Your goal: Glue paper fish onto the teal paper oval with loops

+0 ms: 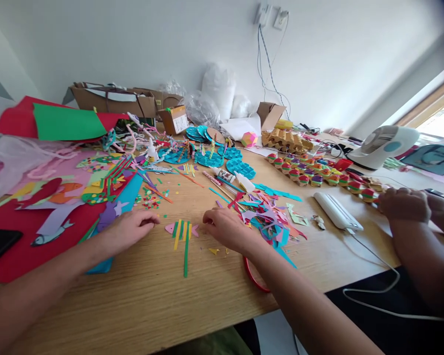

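A pink paper fish (169, 228) lies flat on the wooden table (140, 305), with green and yellow strips across its body. One green strip (186, 259) hangs well below the fish. To the left of its head, my left hand (138, 226) rests with curled fingers, apart from the paper and with nothing seen in it. My right hand (222, 226) is just right of the pink tail, fingers bent downward and pressed together; their tips are partly hidden, so anything under them cannot be made out.
Paper scraps (270, 217) lie right of my right hand, beside glue bottles (244, 181). Red scissors handles (253, 276) are under my right forearm. Paper fish cover a red sheet (74, 256) at left. Another person's hands (407, 204) rest near a white power bank (336, 211).
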`<state>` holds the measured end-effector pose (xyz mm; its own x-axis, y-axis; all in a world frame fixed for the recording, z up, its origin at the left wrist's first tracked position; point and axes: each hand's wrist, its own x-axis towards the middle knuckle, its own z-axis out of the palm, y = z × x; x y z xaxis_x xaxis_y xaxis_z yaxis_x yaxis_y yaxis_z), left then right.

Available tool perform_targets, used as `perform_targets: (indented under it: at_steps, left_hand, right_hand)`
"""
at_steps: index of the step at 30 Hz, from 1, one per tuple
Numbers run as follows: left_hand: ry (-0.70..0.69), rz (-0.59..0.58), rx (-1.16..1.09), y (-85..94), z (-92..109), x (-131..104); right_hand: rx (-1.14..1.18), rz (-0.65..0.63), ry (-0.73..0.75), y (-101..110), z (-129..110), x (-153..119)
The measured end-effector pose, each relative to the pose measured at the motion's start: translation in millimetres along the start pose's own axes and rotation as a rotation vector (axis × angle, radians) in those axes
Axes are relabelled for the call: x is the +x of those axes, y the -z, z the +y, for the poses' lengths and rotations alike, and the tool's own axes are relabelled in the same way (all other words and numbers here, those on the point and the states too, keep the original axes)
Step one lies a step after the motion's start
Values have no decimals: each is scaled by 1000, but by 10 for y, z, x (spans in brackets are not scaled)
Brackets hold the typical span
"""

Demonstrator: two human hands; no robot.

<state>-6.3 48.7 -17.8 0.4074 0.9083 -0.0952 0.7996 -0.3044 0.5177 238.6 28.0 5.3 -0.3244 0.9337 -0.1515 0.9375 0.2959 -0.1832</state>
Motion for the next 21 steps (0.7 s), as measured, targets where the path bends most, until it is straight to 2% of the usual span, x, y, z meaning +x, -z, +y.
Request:
perform_targets:
  at_steps: [5,10,15,21]
  left_hand:
    - [12,-71,-19,8,123,93]
    - [84,-154,-50,23,232,172]
    - [195,-223,-136,-19,235,256]
    - [216,-271,-292,-23,221,290]
  right_hand:
    - [3,49,41,21,-29,-121]
    - [-30,74,10,61,-172,-301]
    - [35,68,2,-26,-263,-513]
    - [196,72,10,-146,-179,-701]
